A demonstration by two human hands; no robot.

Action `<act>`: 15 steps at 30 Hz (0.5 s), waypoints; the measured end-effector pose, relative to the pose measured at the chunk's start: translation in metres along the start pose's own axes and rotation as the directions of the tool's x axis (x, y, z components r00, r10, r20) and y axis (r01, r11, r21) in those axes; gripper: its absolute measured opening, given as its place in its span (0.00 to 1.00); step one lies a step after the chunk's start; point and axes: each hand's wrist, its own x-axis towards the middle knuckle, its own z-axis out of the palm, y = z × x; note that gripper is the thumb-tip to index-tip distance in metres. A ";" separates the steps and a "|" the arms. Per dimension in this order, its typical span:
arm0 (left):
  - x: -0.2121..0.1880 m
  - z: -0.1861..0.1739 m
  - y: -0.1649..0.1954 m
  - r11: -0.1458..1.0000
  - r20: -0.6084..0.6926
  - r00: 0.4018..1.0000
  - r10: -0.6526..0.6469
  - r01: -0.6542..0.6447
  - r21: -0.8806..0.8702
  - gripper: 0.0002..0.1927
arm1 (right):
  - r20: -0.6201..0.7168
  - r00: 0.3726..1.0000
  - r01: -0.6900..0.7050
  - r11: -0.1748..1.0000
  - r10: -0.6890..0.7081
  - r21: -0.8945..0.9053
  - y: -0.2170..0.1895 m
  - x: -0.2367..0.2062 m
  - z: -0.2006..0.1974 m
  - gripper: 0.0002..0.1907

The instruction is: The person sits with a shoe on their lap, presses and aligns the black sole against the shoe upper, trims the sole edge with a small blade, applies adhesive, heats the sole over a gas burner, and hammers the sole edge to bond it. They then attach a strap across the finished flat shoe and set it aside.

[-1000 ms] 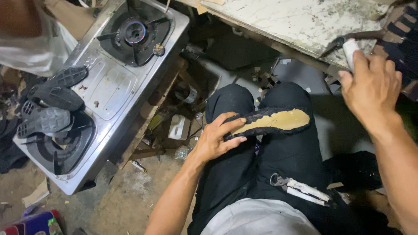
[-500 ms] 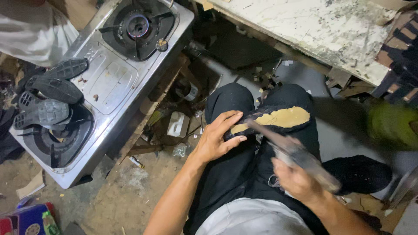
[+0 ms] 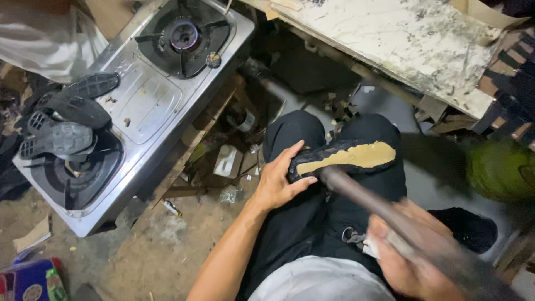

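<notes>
Pretty cramped, messy workshop corner here: dirt floor [image 3: 167, 245] with scraps all over it, and a scuffed white worktop [image 3: 390, 39] running along the top right. On the left there's a steel two-burner gas stove [image 3: 150, 106] sitting low, with a few black rubber shoe soles [image 3: 67, 120] piled on its near burner, tread side up. The person is sitting in black trousers [image 3: 312, 223], and the shoe sole [image 3: 343, 159] lies across their lap, resting on the knees, black around the edge with a tan inner face turned up. The left hand [image 3: 278, 181] pins the sole at its left end, thumb hooked over the near edge, the other fingers loosely together and curled along the far side. The right hand [image 3: 409, 259] is down at the lower right, fingers wrapped tight around the handle of a long dark tool [image 3: 356, 195], maybe a hammer or a rasp, honestly too blurry to call. The tool's tip sits right at the near edge of the sole, just beside the left thumb. There's a small white tag or bit of paper [image 3: 370, 248] at the right hand too. A blurred green round thing [image 3: 501, 170] sits off to the right, and a small white box [image 3: 227, 161] lies on the floor between the stove and the knees.
</notes>
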 end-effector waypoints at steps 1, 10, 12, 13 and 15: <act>-0.003 0.001 0.000 0.999 0.000 0.999 -0.037 0.037 -0.016 0.43 | 0.026 0.999 0.035 0.999 -0.035 -0.014 0.007 -0.003 0.006 0.27; -0.005 0.003 -0.006 0.990 -0.009 0.990 -0.143 0.142 -0.013 0.43 | 0.039 0.959 0.282 0.925 -0.281 -0.254 0.001 0.001 0.008 0.28; -0.007 0.003 -0.006 0.981 -0.011 0.982 -0.187 0.187 -0.046 0.42 | -0.069 0.926 0.374 0.927 -0.371 0.027 -0.013 -0.001 0.002 0.22; -0.007 0.002 -0.006 0.976 -0.010 0.977 -0.212 0.211 -0.051 0.42 | -0.109 0.945 0.327 0.864 -0.309 0.383 -0.016 0.002 0.005 0.18; -0.009 0.000 -0.005 0.989 -0.016 0.990 -0.139 0.139 -0.048 0.42 | 0.022 0.977 0.183 0.884 -0.213 0.430 -0.012 0.012 0.018 0.20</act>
